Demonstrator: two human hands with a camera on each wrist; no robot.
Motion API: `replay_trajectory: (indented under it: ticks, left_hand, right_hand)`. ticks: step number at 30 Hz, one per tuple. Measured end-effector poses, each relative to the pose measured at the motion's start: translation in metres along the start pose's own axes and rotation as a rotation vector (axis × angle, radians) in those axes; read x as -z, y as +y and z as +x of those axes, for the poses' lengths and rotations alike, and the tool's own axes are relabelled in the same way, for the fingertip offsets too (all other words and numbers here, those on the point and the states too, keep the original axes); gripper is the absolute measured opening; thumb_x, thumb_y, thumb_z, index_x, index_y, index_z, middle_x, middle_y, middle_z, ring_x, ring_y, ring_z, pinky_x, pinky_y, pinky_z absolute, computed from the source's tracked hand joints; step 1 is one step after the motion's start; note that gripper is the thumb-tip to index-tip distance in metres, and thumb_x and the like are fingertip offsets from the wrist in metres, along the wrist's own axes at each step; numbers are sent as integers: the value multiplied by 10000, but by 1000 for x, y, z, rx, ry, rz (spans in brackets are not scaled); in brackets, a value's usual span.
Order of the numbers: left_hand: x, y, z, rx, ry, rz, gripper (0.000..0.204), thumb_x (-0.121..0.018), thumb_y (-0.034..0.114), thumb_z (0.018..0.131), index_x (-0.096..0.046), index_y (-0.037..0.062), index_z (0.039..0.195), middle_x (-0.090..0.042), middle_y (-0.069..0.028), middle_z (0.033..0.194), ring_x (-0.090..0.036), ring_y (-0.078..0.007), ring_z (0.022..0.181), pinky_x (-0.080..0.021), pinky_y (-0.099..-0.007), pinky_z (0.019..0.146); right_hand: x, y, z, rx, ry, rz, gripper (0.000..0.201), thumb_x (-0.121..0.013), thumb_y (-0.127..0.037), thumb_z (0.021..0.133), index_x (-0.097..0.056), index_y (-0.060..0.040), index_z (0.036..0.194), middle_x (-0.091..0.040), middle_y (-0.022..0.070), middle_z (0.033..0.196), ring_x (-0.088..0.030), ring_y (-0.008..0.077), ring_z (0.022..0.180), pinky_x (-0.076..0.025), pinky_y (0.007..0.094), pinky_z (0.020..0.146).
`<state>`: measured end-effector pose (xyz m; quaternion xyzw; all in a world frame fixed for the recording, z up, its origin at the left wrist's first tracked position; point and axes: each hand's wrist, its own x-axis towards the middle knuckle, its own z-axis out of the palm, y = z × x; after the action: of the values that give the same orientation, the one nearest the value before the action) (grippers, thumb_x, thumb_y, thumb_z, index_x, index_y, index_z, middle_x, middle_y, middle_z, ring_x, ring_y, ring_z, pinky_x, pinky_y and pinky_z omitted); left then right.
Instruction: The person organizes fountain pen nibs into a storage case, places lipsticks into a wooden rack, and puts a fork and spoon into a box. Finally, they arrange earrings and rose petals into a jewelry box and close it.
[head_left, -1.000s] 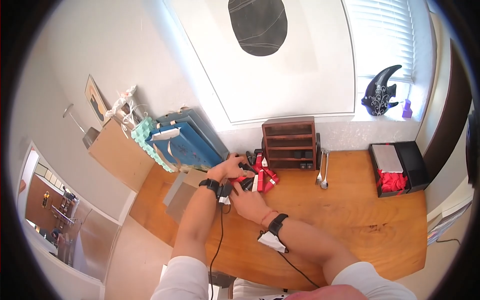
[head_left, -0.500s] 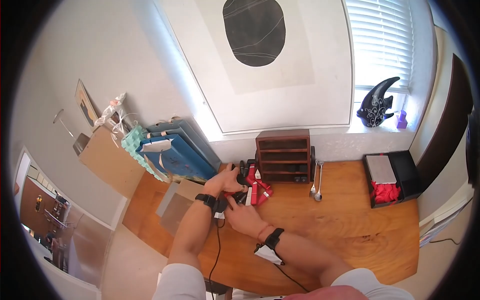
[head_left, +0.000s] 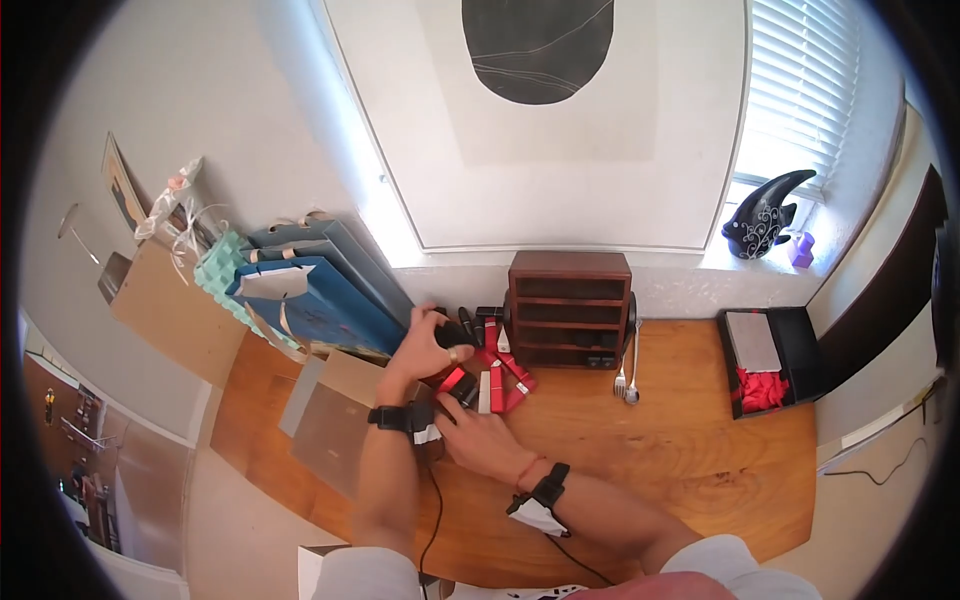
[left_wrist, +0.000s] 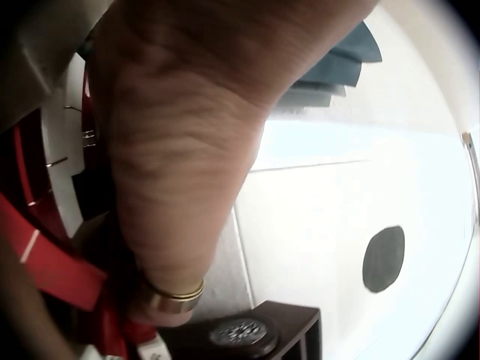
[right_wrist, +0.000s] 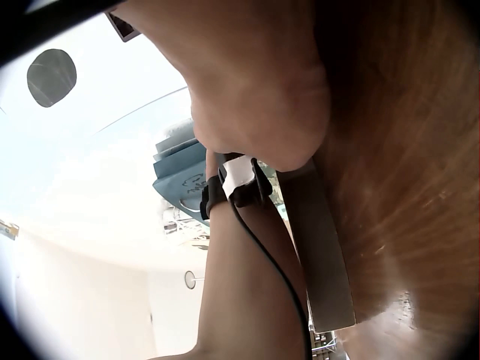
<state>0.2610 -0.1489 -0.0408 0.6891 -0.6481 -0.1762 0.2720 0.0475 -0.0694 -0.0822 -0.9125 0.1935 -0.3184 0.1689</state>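
A black item [head_left: 452, 335] is gripped by the left hand [head_left: 415, 352] — red boxes [head_left: 497, 390] are scattered beside the right hand [head_left: 483, 442], whose grip cannot be told.

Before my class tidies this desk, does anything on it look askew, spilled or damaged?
The red boxes beside the dark rack look jumbled, lying at mixed angles while the rack stands upright. Nothing visible looks spilled or damaged, though the left hand and right hand may hide something.

No text, brand or number can be read: the dark marks on the white shirt [head_left: 378, 575], the print on the blue bag [head_left: 322, 305] and pale marks on the red boxes [head_left: 497, 392] stay illegible.
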Motion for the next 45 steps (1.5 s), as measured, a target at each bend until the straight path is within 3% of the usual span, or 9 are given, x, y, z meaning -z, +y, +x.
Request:
replay_trajectory:
  ticks: [3, 6, 10, 13, 16, 19, 28, 33, 45]
  left_hand:
    - [10, 1, -5, 6, 147, -102, 751, -935, 409, 760, -623, -74, 1244, -424, -212, 1557, -503, -372, 1426, -442, -419, 1176]
    - [27, 19, -19, -66, 340, -849, 584, -875, 363, 877, -638, 1, 1269, -470, -69, 1566, -571, -208, 1308, -445, -332, 1123]
    - [28, 59, -31, -439, 202, -1574, 818, -827, 547, 856, -625, -51, 1377, -416, -142, 1660, -457, -345, 1484, -272, -549, 1306]
    - [29, 98, -35, -497, 117, -1810, 967, -806, 662, 796, -617, -39, 1434, -428, -178, 1634, -447, -382, 1472, -279, -557, 1291]
    - [29, 120, -35, -544, -105, -1948, 960, -803, 631, 815, -575, -30, 1472, -488, -194, 1572, -442, -405, 1475, -314, -565, 1278]
    - [23, 141, -40, -296, -80, -2026, 967, -778, 625, 841, -519, -17, 1516, -538, -190, 1503, -463, -393, 1452, -350, -564, 1258]
    - [10, 184, -51, -151, -162, -1941, 753, -686, 545, 992, -534, 2, 1492, -597, -153, 1463, -580, -284, 1302, -507, -418, 1097]
    - [19, 185, -58, -186, -60, -1401, 801, -770, 444, 990, -476, -56, 1543, -567, -219, 1546, -623, -288, 1300, -518, -442, 1097]
    - [-1, 204, -59, -39, -107, -1639, 652, -880, 283, 928, -561, -58, 1383, -694, -121, 1275, -691, -180, 1116, -565, -310, 1006]
  right_hand:
    - [4, -3, 3, -28, 20, 28, 330, -703, -119, 880, -636, -12, 1185, -572, 187, 1352, -758, 321, 834, -614, 444, 607]
    - [26, -9, 10, -72, 62, 124, 279, -695, -105, 906, -648, -12, 1164, -615, 182, 1263, -750, 337, 837, -607, 450, 617]
    - [67, -15, 36, 27, 618, 337, 173, -708, 18, 890, -669, -20, 1054, -677, 141, 963, -699, 307, 762, -556, 399, 621]
    - [105, -22, 41, -238, 613, 516, 177, -732, 20, 947, -652, -15, 1101, -637, 55, 987, -447, 80, 585, -372, 268, 527]
    - [127, -21, 47, -262, 595, 737, 529, -776, 59, 919, -556, -8, 1394, -604, 81, 1192, -505, 31, 642, -365, 193, 520]
    - [145, -16, 48, -248, 532, 557, 656, -792, 76, 889, -534, -13, 1485, -612, 95, 1192, -545, 64, 665, -407, 207, 532]
    - [169, 8, 43, -169, 660, 136, 504, -772, 101, 867, -677, -20, 1347, -646, 97, 991, -580, 140, 688, -465, 279, 585]
    - [192, -8, 36, -217, 599, 82, 454, -792, 74, 860, -692, -14, 1294, -639, 86, 942, -592, 139, 698, -464, 275, 578]
    - [200, -12, 32, -94, 634, -112, 405, -810, -29, 853, -690, -25, 1239, -616, 89, 896, -669, 212, 735, -520, 316, 589]
